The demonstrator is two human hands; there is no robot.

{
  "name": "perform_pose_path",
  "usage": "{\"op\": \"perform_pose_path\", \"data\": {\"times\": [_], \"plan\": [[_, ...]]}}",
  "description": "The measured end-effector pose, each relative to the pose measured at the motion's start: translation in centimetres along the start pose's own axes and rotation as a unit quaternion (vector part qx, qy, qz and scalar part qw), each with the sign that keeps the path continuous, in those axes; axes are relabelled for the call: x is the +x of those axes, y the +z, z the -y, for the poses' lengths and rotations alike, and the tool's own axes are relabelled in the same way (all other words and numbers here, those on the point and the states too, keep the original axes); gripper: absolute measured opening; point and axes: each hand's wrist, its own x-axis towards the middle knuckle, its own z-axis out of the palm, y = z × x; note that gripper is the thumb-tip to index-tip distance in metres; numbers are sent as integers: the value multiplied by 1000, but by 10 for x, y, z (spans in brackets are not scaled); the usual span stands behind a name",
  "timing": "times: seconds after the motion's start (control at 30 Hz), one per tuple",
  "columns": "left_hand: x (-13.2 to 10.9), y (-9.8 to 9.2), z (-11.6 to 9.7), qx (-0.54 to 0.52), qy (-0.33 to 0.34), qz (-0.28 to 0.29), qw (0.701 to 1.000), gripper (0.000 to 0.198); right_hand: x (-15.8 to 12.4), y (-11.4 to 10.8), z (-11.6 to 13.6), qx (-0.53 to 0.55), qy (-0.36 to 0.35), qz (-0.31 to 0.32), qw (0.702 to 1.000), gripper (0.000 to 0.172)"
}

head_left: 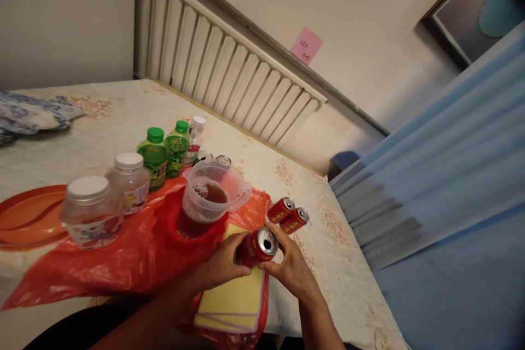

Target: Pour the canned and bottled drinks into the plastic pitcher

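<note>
Between my two hands is a red drink can [251, 249], its top opened and tilted toward me. My left hand [221, 262] wraps the can's left side, and my right hand [293, 265] grips it from the right. Beneath them lies a folded yellow cloth [232, 298]. Just beyond, a clear plastic measuring jug [197, 210] holds foamy brown liquid and stands on red plastic sheeting [135, 262]. Two more opened red cans [281, 209] stand close together past my right hand.
Left of the jug are two white-lidded jars [92, 224], two green-capped bottles [153, 161], a white-capped bottle [196, 134] and can tops [223, 160]. An orange tray [30, 216] lies at the left. A radiator [221, 60] runs behind the floral tablecloth [328, 262]; a blue curtain [447, 186] hangs right.
</note>
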Motion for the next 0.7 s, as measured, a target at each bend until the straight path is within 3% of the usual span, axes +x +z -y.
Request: {"op": "perform_pose_path", "data": {"times": [0.23,0.4,0.47,0.6,0.7], "plan": [[-4,0,-11,15,-17,-3,1000,79,0,4,0,7,5,18,1000,80],[-6,-4,-25,29,-36,-11,999,75,7,-1,-8,135,23,42,990,83],[-7,-5,-31,28,-45,-9,999,74,14,-3,-14,206,28,20,978,76],[-10,-5,-30,32,-53,-14,998,76,40,0,-25,288,41,-84,953,47],[-13,-5,-22,37,-53,-27,998,76,65,10,-27,313,35,-117,942,40]]}}
